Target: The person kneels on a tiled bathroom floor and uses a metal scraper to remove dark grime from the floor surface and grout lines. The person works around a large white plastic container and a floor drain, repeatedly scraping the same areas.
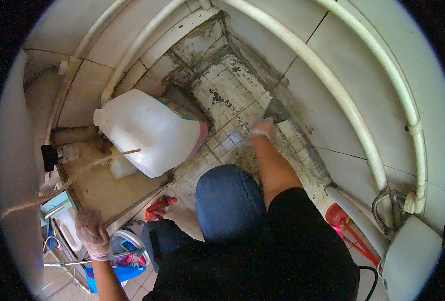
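Tiles (235,108), grimy and patchy, fill the corner floor beyond the bent knee (227,200)! In goes the gloved right hand (261,129), low over them by the wall; it's blurred, so I can't tell whether it grips anything. Looks like close handwork on the floor surface; the next move seems to call for a low, steady reach. Over on the left, the other gloved hand, the left hand (92,235), has curled fingers at the basin (141,200) corner; its grip isn't clear. And the big white jug (152,133) crowds that side! Rope (72,181) crosses the basin, a red plunger (337,215) sits far right.
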`<state>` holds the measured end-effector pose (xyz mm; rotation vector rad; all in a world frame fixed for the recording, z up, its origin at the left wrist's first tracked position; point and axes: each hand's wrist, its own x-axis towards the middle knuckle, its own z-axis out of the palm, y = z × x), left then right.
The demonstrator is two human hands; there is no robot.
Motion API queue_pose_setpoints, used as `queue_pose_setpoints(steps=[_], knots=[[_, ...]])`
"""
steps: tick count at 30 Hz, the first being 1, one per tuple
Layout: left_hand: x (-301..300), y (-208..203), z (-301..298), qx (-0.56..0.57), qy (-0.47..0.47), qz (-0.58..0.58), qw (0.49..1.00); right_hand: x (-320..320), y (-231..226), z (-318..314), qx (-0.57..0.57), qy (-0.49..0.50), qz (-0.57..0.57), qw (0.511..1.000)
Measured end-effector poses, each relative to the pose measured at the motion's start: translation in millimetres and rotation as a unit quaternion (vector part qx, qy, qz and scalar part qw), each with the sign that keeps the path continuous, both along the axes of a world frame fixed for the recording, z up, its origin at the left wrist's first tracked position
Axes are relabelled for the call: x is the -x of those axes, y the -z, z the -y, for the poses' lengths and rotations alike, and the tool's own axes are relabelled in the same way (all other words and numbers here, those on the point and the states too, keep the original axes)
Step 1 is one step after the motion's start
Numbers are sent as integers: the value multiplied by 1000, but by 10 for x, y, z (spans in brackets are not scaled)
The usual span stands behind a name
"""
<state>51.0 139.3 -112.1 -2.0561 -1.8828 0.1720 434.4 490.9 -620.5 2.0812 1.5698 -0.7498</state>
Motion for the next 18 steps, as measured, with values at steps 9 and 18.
queue_pose_setpoints(steps=[9, 18], knots=[[-54, 39, -41, -18, -17, 6, 1000, -613, -316, -771, 127, 108, -235, 958], [-230, -263, 228, -18, -7, 41, 999, -474, -650, -78, -2, -288, -103, 952]])
